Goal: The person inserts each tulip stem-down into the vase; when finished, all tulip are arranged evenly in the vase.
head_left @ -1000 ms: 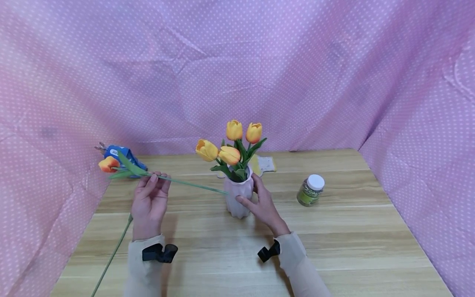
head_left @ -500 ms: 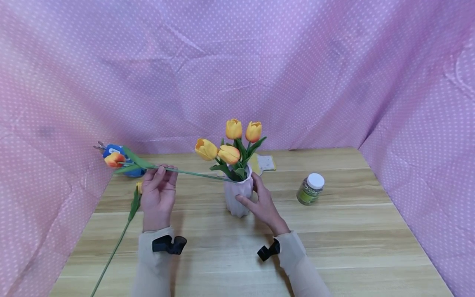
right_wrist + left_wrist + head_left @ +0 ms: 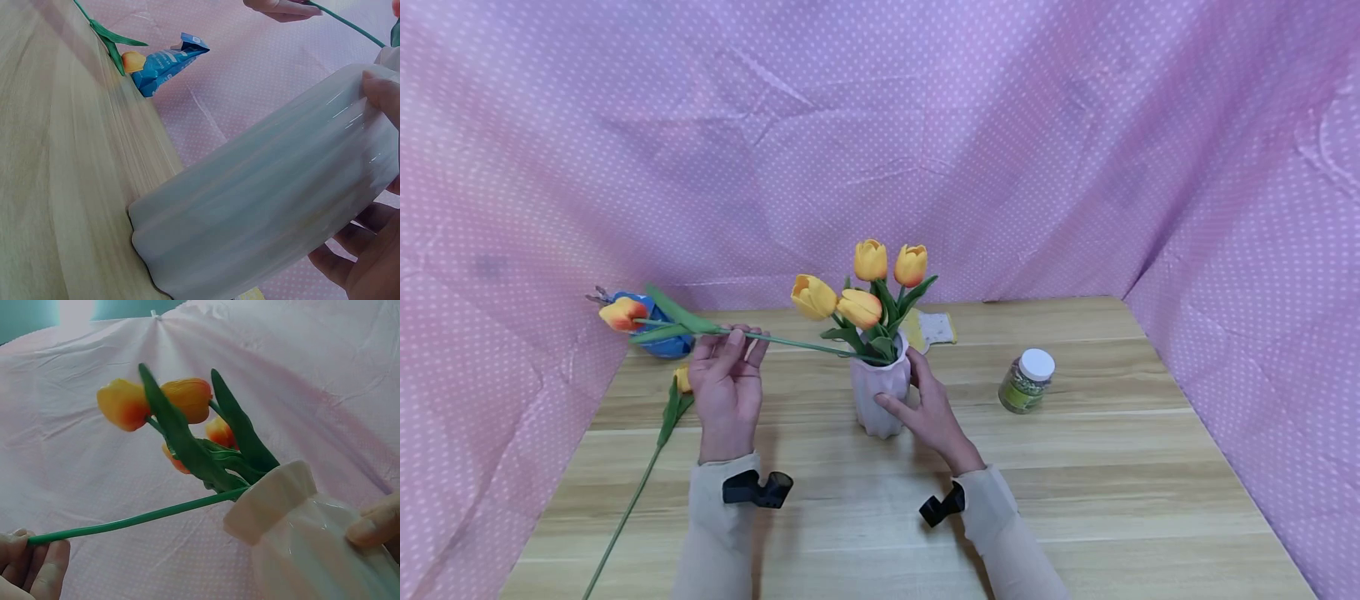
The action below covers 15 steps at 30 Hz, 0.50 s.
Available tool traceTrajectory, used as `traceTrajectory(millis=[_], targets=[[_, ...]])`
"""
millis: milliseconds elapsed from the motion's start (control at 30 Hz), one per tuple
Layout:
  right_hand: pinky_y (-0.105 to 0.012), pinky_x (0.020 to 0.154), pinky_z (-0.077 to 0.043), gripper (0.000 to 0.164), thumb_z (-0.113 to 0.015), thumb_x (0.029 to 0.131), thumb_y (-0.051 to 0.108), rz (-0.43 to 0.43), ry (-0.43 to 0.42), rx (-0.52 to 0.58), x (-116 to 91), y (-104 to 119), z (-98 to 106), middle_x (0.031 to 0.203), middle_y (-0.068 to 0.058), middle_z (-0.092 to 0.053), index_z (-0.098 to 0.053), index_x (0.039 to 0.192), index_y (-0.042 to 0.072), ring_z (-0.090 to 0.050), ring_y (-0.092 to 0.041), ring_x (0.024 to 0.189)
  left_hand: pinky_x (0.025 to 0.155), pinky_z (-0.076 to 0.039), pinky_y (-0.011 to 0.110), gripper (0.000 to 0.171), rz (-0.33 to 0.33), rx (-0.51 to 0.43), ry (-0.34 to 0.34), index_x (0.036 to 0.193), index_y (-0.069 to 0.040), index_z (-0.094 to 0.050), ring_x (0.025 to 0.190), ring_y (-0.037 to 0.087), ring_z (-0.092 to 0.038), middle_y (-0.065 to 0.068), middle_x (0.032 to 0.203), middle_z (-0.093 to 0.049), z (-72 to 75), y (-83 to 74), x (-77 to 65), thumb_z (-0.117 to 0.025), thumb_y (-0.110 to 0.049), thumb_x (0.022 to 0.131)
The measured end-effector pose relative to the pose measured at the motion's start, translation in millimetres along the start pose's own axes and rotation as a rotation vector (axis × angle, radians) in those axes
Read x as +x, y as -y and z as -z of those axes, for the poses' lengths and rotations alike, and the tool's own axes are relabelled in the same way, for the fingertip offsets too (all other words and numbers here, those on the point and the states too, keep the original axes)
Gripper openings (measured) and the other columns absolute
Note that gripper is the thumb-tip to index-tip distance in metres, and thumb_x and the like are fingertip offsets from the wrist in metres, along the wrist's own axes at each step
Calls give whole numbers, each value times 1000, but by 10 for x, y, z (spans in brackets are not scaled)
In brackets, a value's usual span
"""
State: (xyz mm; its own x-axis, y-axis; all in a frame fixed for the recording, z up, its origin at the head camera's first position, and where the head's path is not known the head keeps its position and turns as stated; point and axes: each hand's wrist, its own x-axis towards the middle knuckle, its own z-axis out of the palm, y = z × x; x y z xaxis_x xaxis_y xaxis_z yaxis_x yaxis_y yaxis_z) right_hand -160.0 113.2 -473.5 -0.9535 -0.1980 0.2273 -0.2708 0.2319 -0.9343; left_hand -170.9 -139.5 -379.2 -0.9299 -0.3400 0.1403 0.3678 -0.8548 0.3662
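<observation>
My left hand [image 3: 727, 396] pinches the green stem of an orange-yellow tulip [image 3: 623, 315] between thumb and fingers. The stem lies nearly level, its bloom out to the left and its far end at the mouth of a pale ribbed vase [image 3: 878, 400]. In the left wrist view that stem [image 3: 144, 519] reaches the vase rim, where leaves hide its tip. Several yellow-orange tulips [image 3: 870, 261] stand in the vase. With thumb and fingers around its right side, my right hand [image 3: 936, 410] holds the vase upright on the table.
Another tulip [image 3: 671, 414] lies on the table at the left. Behind it sits a crumpled blue packet [image 3: 664, 340]. A white-lidded jar [image 3: 1027, 382] stands to the right. A yellow and white flat piece [image 3: 936, 328] lies behind the vase. Pink dotted cloth [image 3: 880, 150] hangs beyond the table.
My left hand has moved right and slightly up with the tulip, bringing the stem's end from the vase's side up to its mouth. The right hand stays on the vase.
</observation>
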Motion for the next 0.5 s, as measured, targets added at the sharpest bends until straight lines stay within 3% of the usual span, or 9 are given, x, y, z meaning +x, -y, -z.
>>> traceTrajectory(millis=[200, 300, 500], targets=[[-60, 116, -41, 79, -73, 92, 29, -8, 1, -4, -1, -2, -1, 157, -5, -43, -27, 155, 25, -47, -31, 142, 66, -66, 37, 16, -164, 127, 28, 90, 6, -60, 70, 27, -72, 15, 76, -71, -68, 22, -29, -57, 22, 88], [-60, 116, -40, 79, -73, 92, 30, -18, 4, -2, -5, 1, -1, 158, -5, -42, -27, 156, 25, -46, -31, 143, 66, -66, 37, 18, -248, 164, 84, 89, 8, -61, 69, 27, -73, 15, 76, -71, -118, 26, -57, -57, 26, 85], [-60, 116, -40, 79, -73, 92, 30, -19, 2, 0, -10, 8, 3, 158, -5, -42, -27, 156, 24, -46, -31, 142, 67, -65, 40, 20, -301, 169, 218, 91, 14, -63, 70, 31, -75, 21, 79, -72, -214, 28, -118, -55, 30, 83]])
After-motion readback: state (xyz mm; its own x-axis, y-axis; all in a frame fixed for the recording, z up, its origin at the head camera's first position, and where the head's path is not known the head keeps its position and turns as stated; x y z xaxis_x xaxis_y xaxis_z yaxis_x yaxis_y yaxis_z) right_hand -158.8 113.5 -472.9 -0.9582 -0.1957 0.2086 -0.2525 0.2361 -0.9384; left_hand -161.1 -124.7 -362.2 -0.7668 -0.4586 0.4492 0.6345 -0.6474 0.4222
